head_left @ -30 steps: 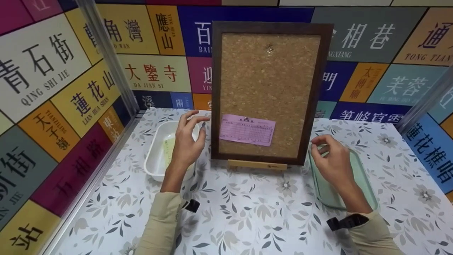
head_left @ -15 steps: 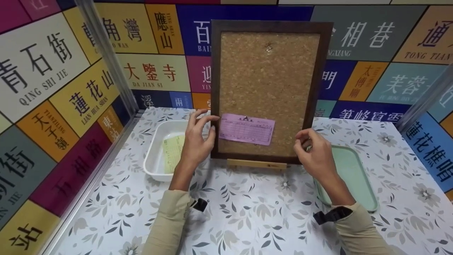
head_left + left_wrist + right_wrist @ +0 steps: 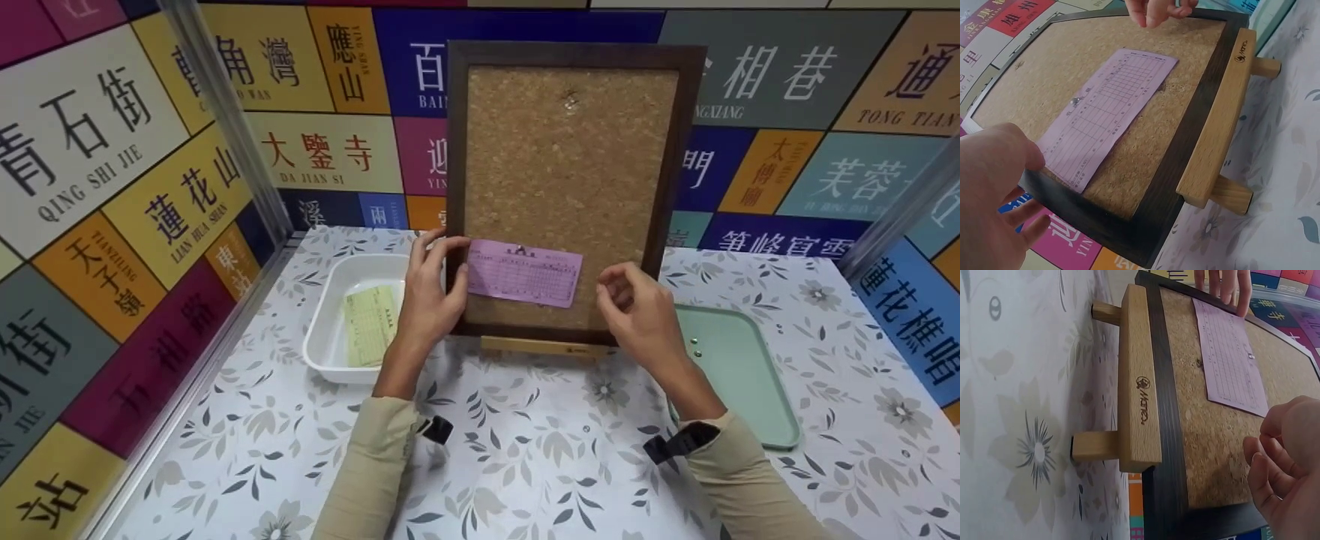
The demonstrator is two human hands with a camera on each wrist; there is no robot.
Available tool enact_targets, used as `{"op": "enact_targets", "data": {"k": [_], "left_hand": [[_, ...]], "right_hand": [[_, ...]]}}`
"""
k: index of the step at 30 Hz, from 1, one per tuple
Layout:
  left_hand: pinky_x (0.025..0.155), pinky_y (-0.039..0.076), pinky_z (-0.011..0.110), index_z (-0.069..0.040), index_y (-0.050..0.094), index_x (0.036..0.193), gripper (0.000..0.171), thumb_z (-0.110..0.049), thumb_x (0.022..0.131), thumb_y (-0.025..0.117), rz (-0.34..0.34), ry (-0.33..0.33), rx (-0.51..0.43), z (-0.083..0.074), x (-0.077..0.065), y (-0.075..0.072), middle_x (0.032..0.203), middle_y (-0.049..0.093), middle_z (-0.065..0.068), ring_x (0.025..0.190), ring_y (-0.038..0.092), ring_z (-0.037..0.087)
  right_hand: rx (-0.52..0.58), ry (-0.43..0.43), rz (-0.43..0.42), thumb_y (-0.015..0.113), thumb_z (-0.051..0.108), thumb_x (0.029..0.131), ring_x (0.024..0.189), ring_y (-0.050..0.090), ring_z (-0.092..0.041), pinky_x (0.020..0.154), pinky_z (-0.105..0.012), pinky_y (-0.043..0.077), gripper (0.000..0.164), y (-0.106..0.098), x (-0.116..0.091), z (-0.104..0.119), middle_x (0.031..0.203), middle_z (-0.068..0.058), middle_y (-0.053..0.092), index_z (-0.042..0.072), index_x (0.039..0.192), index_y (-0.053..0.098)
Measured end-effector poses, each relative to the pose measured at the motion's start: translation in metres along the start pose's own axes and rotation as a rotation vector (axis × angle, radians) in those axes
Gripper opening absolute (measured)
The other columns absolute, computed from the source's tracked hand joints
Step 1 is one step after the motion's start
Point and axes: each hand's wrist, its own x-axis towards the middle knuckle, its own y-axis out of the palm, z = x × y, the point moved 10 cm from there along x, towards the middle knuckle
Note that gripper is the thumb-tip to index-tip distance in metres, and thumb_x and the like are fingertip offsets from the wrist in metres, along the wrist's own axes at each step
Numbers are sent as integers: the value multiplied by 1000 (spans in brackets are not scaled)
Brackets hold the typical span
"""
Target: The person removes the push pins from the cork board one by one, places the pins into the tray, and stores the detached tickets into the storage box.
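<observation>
A framed corkboard (image 3: 562,180) leans upright on a wooden easel stand (image 3: 544,346). Low on its left side hangs a pink paper slip (image 3: 525,281), fixed by a shiny pin (image 3: 1076,101) at its top edge. My left hand (image 3: 429,300) is at the frame's left edge, fingertips right at the slip's upper left corner, thumb and index finger apart. To the right of the slip, my right hand (image 3: 646,319) hovers before the cork, thumb and index fingertips close together. I cannot tell whether something small is between them.
Left of the board, a white tub (image 3: 315,349) holds a yellow-green slip (image 3: 369,326). A green tray (image 3: 742,375) with small shiny pins (image 3: 694,346) lies on the right, partly behind the right forearm. More pins sit at the board's top (image 3: 570,99).
Both hands have moved inward: the left from over the white tub to the frame's left edge, the right from over the green tray to the board's lower right. The slip stays put.
</observation>
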Motion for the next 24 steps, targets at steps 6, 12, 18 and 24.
{"op": "enact_targets", "data": {"k": [6,12,18,24], "left_hand": [[128,40,41,-14,70,131,30,-12,101,69,-11,-9,-14,-1,2,4,157,48,12,154,43,24],[123,46,42,-13,71,120,18,-20,104,71,-46,-53,-26,2,4,3,155,51,12,152,45,23],[109,58,48,-14,72,109,13,-25,104,73,-60,-117,-65,9,2,2,156,51,11,145,53,25],[104,60,48,-16,73,105,12,-28,102,75,-55,-125,-68,14,0,3,156,52,9,141,57,24]], "right_hand": [[7,5,18,76,14,101,70,62,-14,62,-13,46,10,11,8,6,83,-2,71,9,108,71],[-9,-5,24,77,19,101,68,61,-13,60,-17,45,12,23,14,14,80,-1,71,11,108,72],[-3,-35,45,77,23,102,67,62,-11,60,-21,47,12,36,20,22,81,0,73,12,106,72],[3,-57,47,79,23,101,68,62,-11,61,-20,47,13,45,24,27,81,-1,73,11,104,73]]}}
